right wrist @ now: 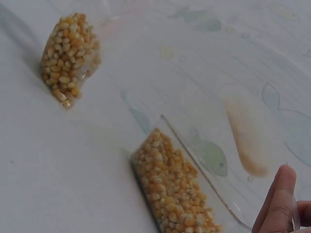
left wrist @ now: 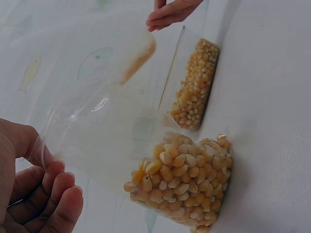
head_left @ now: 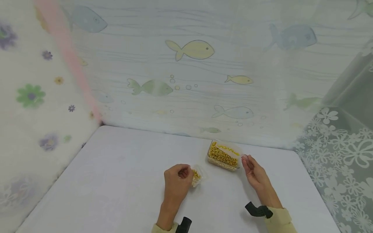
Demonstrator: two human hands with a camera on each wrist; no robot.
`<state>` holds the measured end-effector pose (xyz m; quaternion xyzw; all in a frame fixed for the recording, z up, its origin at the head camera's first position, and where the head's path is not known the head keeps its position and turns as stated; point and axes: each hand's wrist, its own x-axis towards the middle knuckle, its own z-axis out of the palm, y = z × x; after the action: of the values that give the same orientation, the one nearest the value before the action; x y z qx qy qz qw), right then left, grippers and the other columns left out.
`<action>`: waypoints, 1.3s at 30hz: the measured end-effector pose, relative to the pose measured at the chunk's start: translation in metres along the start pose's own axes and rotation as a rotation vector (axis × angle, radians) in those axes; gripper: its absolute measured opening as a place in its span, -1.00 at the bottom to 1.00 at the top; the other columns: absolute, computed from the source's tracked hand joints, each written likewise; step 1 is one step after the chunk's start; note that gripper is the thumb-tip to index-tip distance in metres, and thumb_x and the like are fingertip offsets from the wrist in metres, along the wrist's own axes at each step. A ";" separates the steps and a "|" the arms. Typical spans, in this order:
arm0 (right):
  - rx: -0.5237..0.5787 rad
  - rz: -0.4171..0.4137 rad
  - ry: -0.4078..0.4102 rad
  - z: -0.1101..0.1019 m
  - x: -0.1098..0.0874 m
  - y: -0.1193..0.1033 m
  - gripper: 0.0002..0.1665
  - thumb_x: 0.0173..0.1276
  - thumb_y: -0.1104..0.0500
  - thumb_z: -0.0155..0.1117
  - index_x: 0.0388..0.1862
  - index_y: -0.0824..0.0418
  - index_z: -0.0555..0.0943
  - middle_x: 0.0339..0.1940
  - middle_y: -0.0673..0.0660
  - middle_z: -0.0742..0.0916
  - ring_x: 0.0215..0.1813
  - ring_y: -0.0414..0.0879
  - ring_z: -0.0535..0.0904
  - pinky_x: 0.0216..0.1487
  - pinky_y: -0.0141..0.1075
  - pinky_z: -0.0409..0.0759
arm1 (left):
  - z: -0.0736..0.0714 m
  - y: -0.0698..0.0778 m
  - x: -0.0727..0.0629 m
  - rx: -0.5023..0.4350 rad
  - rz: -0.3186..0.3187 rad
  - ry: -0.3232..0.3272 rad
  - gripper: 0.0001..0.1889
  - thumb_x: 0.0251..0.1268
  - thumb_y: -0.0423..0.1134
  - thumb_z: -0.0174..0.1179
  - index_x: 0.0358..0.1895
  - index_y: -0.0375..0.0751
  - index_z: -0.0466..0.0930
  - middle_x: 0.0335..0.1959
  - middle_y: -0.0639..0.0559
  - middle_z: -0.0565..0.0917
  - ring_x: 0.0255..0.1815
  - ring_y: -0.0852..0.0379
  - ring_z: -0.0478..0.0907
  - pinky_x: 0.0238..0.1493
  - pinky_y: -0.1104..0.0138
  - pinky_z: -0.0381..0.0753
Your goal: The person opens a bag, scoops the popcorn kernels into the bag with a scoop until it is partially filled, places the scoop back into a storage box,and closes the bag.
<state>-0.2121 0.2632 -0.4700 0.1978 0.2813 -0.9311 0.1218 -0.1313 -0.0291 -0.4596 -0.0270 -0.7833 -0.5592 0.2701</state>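
Observation:
My left hand pinches the upper edge of a clear plastic bag between thumb and fingers. Yellow corn kernels fill the bottom of the bag, which rests on the table. To its right, a clear rectangular container holds many more kernels. Above that container is a pale, see-through spoon with kernels in its bowl. My right hand pinches the spoon's handle end at the container's right side. In the right wrist view, the fingertips show at the lower right, with the spoon bowl beyond them.
The white table carries the bag and the container, the latter close to the back edge. A curtain with printed fish hangs behind, and a flower-patterned one on the left. Black wrist mounts sit at both sleeves.

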 end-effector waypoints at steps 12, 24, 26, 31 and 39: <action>-0.109 -0.008 -0.053 0.007 -0.016 0.014 -0.70 0.61 0.20 0.03 -0.24 0.26 0.68 -0.36 0.13 0.82 -0.24 -0.18 0.79 -0.03 -0.52 0.66 | 0.001 -0.001 0.002 0.001 -0.007 0.001 -0.91 0.10 -0.54 0.34 -0.38 -0.31 0.74 -0.56 0.05 0.66 -0.55 0.29 0.53 -0.50 0.40 0.63; -0.290 -0.013 -0.081 0.017 -0.036 0.040 -0.66 0.66 0.22 -0.05 -0.22 0.19 0.68 -0.39 0.05 0.80 -0.25 -0.25 0.77 -0.07 -0.55 0.65 | -0.001 -0.002 0.004 -0.001 -0.024 -0.004 -0.92 0.11 -0.53 0.34 -0.38 -0.31 0.75 -0.56 0.07 0.65 -0.54 0.29 0.53 -0.50 0.40 0.62; -0.319 -0.014 -0.097 0.018 -0.038 0.045 -0.64 0.66 0.23 -0.07 -0.23 0.19 0.68 -0.40 0.04 0.80 -0.24 -0.26 0.77 -0.07 -0.56 0.65 | -0.001 -0.003 0.005 -0.001 -0.021 -0.006 -0.93 0.10 -0.53 0.34 -0.38 -0.33 0.75 -0.55 0.07 0.65 -0.54 0.28 0.53 -0.50 0.40 0.62; -0.387 -0.012 -0.116 0.020 -0.039 0.056 -0.60 0.66 0.24 -0.09 -0.25 0.19 0.70 -0.43 0.03 0.79 -0.25 -0.27 0.77 -0.09 -0.56 0.65 | -0.001 -0.003 0.006 0.004 -0.027 -0.011 -0.94 0.09 -0.53 0.34 -0.37 -0.36 0.75 -0.55 0.07 0.65 -0.54 0.28 0.53 -0.49 0.41 0.62; -0.447 -0.075 0.004 0.030 -0.037 0.066 -0.62 0.64 0.26 -0.03 -0.30 0.16 0.71 -0.43 0.01 0.79 -0.24 -0.25 0.76 -0.04 -0.50 0.67 | -0.001 -0.005 0.008 0.009 -0.009 -0.010 -0.93 0.09 -0.54 0.34 -0.38 -0.34 0.75 -0.56 0.06 0.65 -0.55 0.29 0.53 -0.50 0.41 0.63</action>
<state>-0.1654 0.1967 -0.4628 0.1571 0.4882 -0.8489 0.1275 -0.1393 -0.0340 -0.4597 -0.0250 -0.7873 -0.5568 0.2636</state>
